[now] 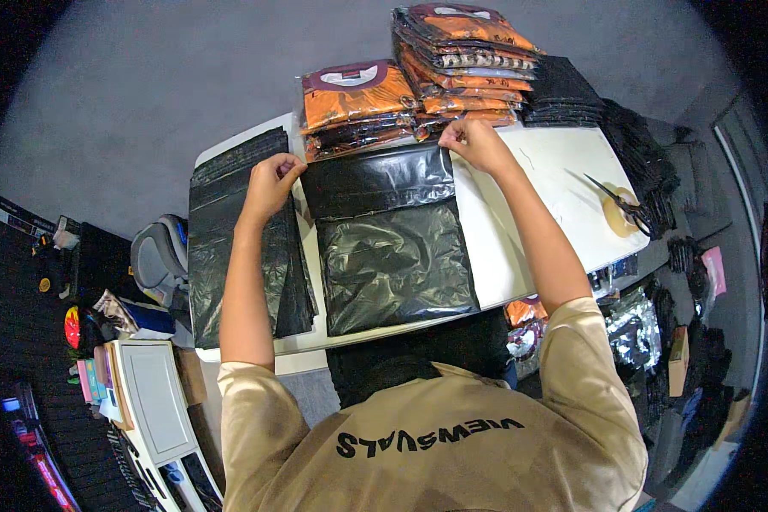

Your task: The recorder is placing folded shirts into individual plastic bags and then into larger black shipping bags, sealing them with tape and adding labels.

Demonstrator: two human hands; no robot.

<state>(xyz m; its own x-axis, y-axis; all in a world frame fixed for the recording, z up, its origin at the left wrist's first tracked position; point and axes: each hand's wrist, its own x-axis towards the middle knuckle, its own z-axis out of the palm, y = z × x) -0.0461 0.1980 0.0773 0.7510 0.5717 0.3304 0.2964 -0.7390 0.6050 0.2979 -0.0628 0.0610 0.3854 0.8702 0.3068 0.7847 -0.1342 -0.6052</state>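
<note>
A black plastic bag (397, 264) lies flat on the white table in front of me, its far part a smoother band. My left hand (273, 183) is closed in a pinch at the bag's far left corner. At the far right corner, the fingers of my right hand (476, 145) pinch the same edge, so the band stretches between both hands. Left of the bag, under my left forearm, is a stack of flat black plastic bags (235, 247). Just beyond the far edge sit packed orange garments in clear bags (358, 96).
A taller pile of bagged orange garments (465, 64) stands at the back, beside folded black items (563, 94). Black-handled scissors (627, 207) lie on a tape roll (619, 220) at the right of the white table (563, 183). A white cabinet (154, 397) stands at lower left.
</note>
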